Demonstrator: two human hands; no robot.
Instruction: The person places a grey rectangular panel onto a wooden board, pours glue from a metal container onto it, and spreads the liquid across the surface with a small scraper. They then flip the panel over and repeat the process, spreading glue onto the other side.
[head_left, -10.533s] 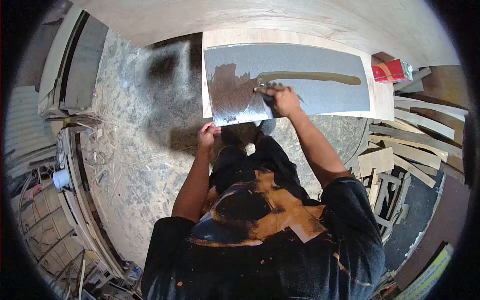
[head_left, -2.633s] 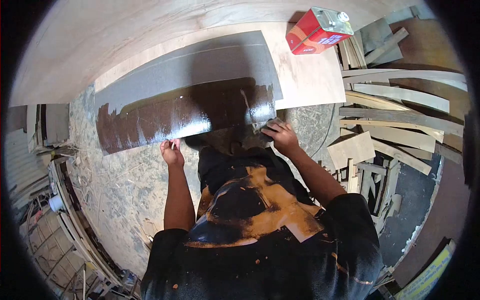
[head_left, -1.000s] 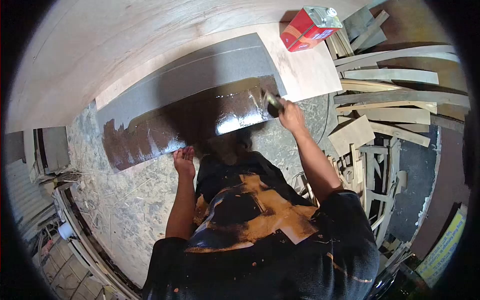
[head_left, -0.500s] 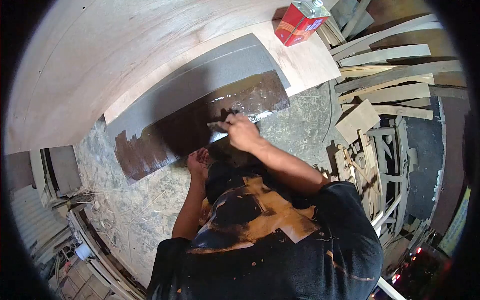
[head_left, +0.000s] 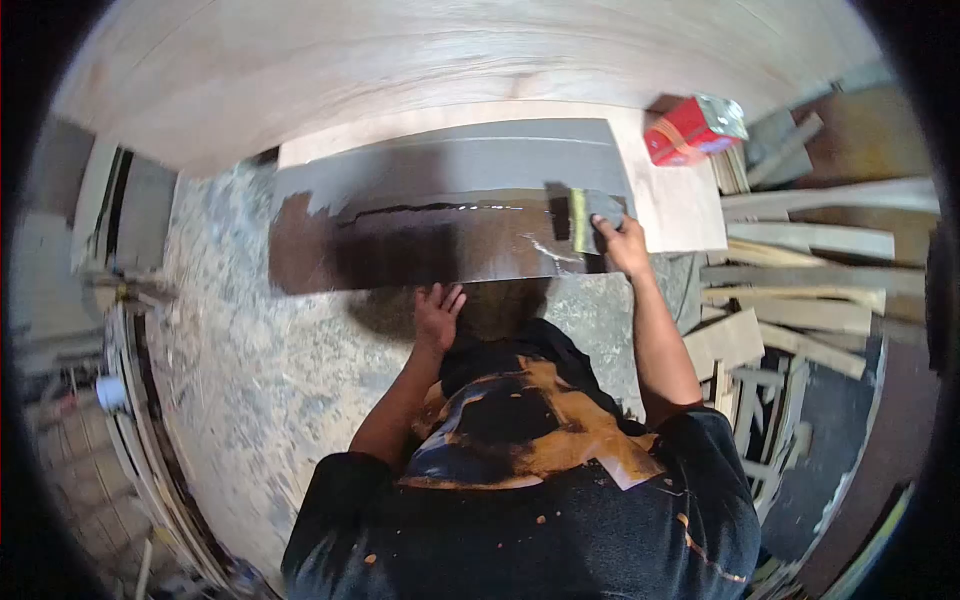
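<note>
My right hand [head_left: 626,246] grips a flat spreader [head_left: 599,205] with a grey plate and a yellow-green edge. The spreader rests at the right end of a grey sheet [head_left: 420,160]. A wet, glossy brown layer [head_left: 400,240] covers the near half of that sheet, with a thicker bead running along its upper border. My left hand [head_left: 437,313] is at the sheet's near edge, palm up and fingers apart, fingertips right at the rim. Below the sheet, part of the floor lies in shadow.
Under the grey sheet lies a pale plywood board [head_left: 685,205], with a red metal can [head_left: 690,130] on its far right corner. A large plywood panel [head_left: 420,60] rises behind. Wood offcuts [head_left: 810,235] are piled at the right. Shavings litter the concrete floor [head_left: 240,330].
My right hand has swung from the sheet's middle to its right end, and the spreader now shows clearly. My left hand stays at the near edge, its fingers more spread. The view has turned.
</note>
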